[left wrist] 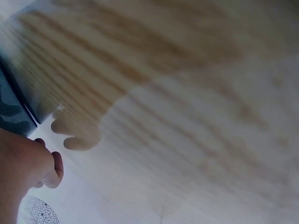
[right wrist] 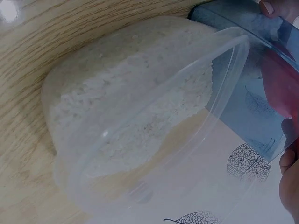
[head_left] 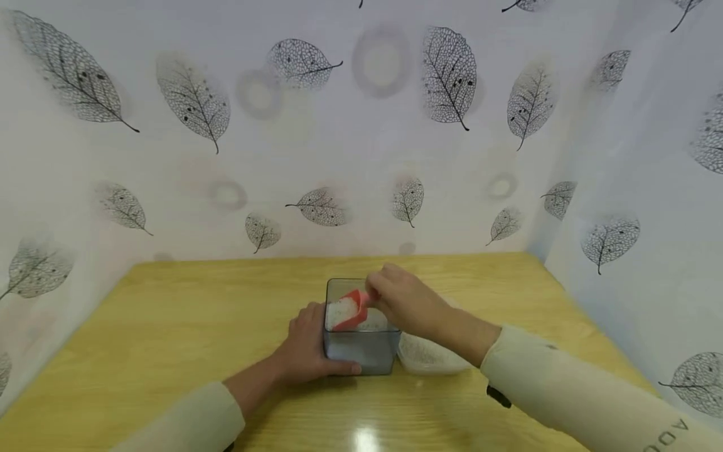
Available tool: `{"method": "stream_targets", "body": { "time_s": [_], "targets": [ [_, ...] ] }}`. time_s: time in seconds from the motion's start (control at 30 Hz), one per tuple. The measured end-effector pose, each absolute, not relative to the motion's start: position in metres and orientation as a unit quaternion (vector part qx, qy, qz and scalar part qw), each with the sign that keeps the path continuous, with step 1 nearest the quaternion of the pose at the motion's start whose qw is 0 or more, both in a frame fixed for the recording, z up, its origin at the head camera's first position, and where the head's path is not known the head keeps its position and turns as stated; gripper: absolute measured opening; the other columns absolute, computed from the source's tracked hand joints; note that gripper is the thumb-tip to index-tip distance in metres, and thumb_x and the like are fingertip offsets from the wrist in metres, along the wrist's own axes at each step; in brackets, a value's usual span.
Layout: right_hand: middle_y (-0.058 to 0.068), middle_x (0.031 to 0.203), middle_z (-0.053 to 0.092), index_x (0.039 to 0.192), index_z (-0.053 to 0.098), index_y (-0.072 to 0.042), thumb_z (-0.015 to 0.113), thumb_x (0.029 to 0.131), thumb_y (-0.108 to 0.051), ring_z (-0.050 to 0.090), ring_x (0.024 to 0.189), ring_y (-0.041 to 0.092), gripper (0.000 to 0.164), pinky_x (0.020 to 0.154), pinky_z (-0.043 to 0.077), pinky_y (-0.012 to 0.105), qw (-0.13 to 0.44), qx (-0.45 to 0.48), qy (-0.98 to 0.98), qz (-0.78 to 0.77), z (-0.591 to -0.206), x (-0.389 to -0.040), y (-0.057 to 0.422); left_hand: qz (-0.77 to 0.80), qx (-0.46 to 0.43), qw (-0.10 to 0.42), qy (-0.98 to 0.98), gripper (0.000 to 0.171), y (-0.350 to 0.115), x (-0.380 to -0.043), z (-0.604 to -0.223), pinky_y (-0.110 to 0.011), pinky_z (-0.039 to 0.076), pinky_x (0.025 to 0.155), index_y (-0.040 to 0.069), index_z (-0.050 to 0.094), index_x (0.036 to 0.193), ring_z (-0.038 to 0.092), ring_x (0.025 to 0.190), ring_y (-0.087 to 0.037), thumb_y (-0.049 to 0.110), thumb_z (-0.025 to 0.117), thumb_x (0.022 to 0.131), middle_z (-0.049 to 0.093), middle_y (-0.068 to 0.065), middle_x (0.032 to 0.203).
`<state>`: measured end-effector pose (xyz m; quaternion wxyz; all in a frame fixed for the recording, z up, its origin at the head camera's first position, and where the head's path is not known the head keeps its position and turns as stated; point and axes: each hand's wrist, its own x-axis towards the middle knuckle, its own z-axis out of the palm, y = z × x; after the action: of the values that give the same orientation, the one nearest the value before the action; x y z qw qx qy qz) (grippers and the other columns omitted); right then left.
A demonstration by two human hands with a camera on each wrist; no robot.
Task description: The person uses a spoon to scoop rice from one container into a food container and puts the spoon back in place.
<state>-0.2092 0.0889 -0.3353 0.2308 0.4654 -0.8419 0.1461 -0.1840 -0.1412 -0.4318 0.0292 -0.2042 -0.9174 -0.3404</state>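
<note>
In the head view a smoky, see-through square bin (head_left: pixel 361 355) stands on the table. My left hand (head_left: pixel 305 345) grips it at the left, thumb across the front and fingers along the side. A red scoop (head_left: pixel 361 312) heaped with white rice (head_left: pixel 342 311) is inside the bin's mouth, tilted to the left. The handle of that scoop is pinched by my right hand (head_left: pixel 403 298) above the right rim. Below my right forearm, a clear plastic tub (head_left: pixel 432 364) holds more rice (right wrist: pixel 140 121), close to the bin's right side. The left wrist view shows only the bin's edge (left wrist: pixel 16 109).
The pale wooden table (head_left: pixel 186 314) runs back to a leaf-printed curtain (head_left: pixel 339 138), which also hangs on both sides. The tub's raised rim (right wrist: pixel 240 44) reaches beside the bin in the right wrist view.
</note>
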Motion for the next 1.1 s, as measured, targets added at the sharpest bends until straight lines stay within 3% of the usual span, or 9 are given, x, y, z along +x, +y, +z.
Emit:
{"method": "stream_targets", "body": {
  "time_s": [0.1,0.33,0.67,1.1],
  "targets": [
    [-0.002,0.078,0.051,0.087,0.051,-0.012,0.074,0.09,-0.02,0.046,0.073,0.012,0.024,0.065,0.043,0.024,0.23,0.451,-0.846,0.166,-0.34,-0.205,0.09,-0.35,-0.201,0.038,-0.914,0.11,-0.141,-0.18,-0.434,-0.045,0.03,0.095,0.015,0.039,0.142,0.042,0.106,-0.013,0.071,0.084,0.059,0.048,0.004,0.117],
    [-0.001,0.085,0.055,0.095,0.055,-0.011,0.075,0.089,-0.021,0.056,0.079,0.011,0.023,0.071,0.05,0.024,0.185,0.413,-0.869,0.203,-0.357,-0.18,0.095,-0.351,-0.199,-0.001,-0.915,0.108,-0.142,-0.159,-0.451,-0.042,0.03,0.091,0.018,0.041,0.139,0.041,0.103,-0.01,0.077,0.08,0.058,0.048,0.009,0.112],
    [0.002,0.091,0.061,0.096,0.058,-0.008,0.077,0.086,-0.016,0.06,0.085,0.014,0.023,0.076,0.053,0.028,0.231,0.397,-0.856,0.237,-0.338,-0.195,0.104,-0.349,-0.197,0.031,-0.916,0.113,-0.144,-0.18,-0.434,-0.045,0.029,0.097,0.017,0.039,0.142,0.041,0.107,-0.012,0.074,0.084,0.055,0.049,0.006,0.117],
    [0.002,0.088,0.062,0.097,0.058,-0.007,0.08,0.082,-0.01,0.065,0.079,0.012,0.027,0.072,0.057,0.027,0.267,0.376,-0.841,0.282,-0.337,-0.198,0.123,-0.345,-0.202,0.027,-0.916,0.109,-0.141,-0.187,-0.427,-0.047,0.03,0.097,0.014,0.04,0.138,0.041,0.107,-0.014,0.072,0.084,0.057,0.048,0.004,0.116]
  ]
}}
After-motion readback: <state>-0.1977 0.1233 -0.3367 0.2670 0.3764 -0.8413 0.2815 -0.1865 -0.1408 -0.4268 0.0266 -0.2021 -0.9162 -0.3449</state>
